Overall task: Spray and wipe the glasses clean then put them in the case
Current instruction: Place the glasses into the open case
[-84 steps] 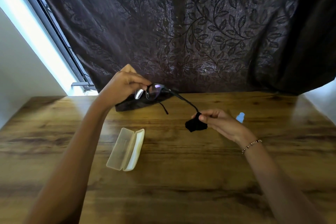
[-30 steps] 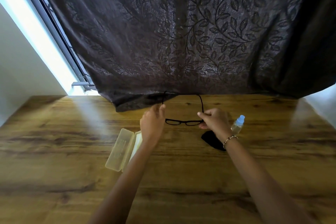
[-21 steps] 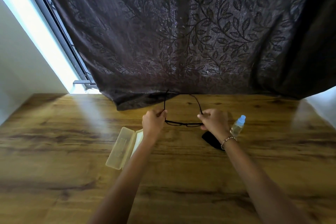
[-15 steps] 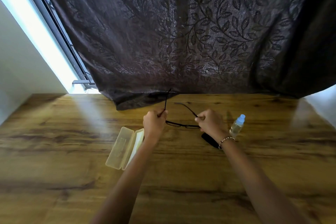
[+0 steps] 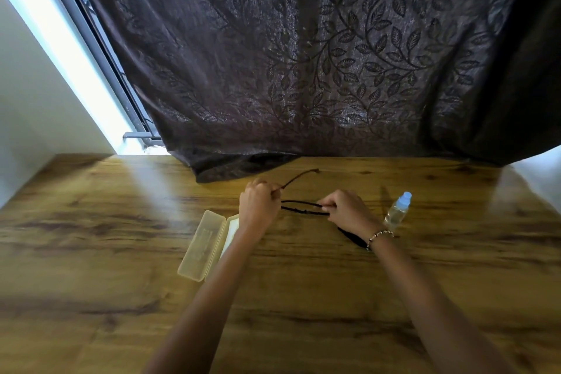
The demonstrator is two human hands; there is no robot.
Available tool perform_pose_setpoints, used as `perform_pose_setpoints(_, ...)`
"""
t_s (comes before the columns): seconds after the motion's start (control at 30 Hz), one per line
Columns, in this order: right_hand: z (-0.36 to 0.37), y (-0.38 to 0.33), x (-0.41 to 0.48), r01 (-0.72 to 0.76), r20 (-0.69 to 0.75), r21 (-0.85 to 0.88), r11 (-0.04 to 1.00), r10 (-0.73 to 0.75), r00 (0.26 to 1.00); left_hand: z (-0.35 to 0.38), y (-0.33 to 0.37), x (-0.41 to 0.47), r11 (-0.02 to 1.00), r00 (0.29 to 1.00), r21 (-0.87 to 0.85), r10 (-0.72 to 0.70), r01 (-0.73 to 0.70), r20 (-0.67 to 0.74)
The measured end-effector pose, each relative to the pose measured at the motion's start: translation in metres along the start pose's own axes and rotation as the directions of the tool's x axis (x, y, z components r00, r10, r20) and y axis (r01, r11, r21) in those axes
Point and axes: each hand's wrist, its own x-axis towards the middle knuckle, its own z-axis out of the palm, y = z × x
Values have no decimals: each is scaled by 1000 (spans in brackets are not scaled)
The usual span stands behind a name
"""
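I hold the black-framed glasses point(image 5: 300, 209) above the wooden table point(image 5: 121, 252) with both hands. My left hand point(image 5: 258, 206) pinches the left end, where one temple arm still sticks out toward the curtain. My right hand point(image 5: 346, 212) grips the right end, whose temple arm lies folded against the frame. The pale yellow case point(image 5: 202, 244) lies open on the table just left of my left forearm. A black cloth point(image 5: 352, 237) lies under my right wrist, mostly hidden. A small clear spray bottle point(image 5: 397, 211) with a blue cap stands to the right of my right hand.
A dark leaf-patterned curtain point(image 5: 303, 70) hangs behind the table and its hem rests on the far edge. A bright window strip point(image 5: 60, 48) runs along the left. A beaded bracelet point(image 5: 378, 235) is on my right wrist.
The cloth went from my right hand onto the table. Both hands took the glasses by their ends and lowered them. The right temple arm swung in and folded; the left one is partly swung in.
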Motion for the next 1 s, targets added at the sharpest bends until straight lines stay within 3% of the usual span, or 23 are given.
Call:
perform_pose_setpoints(0.2, -4, 1, 2, -34, -118, 129, 991, 49, 992, 1, 2, 0, 999, 995, 47, 14, -19, 97)
perform_pose_setpoints(0.47, -7, -4, 0, 73, -97, -114, 991, -84, 992, 3, -12, -3, 999, 977, 35, -38, 32, 209)
perform_pose_setpoints(0.73, -3, -22, 1, 132, 8, -108, 985, -132, 991, -2, -28, -2, 994, 939, 11, -103, 106, 328)
perform_pose_setpoints(0.83, 0, -24, 2, 148, 2, -131, 980, -149, 989, -3, -38, -4, 983, 948, -92, -129, 162, 292)
perform_pose_setpoints(0.93, 1, -23, 4, 130, -3, -120, 984, -131, 991, -13, -56, -7, 959, 972, -197, -175, 205, 159)
perform_pose_setpoints(1.0, 1, -22, 5, 107, -5, -104, 989, -108, 994, -22, -73, -8, 977, 982, -101, -187, 190, 39)
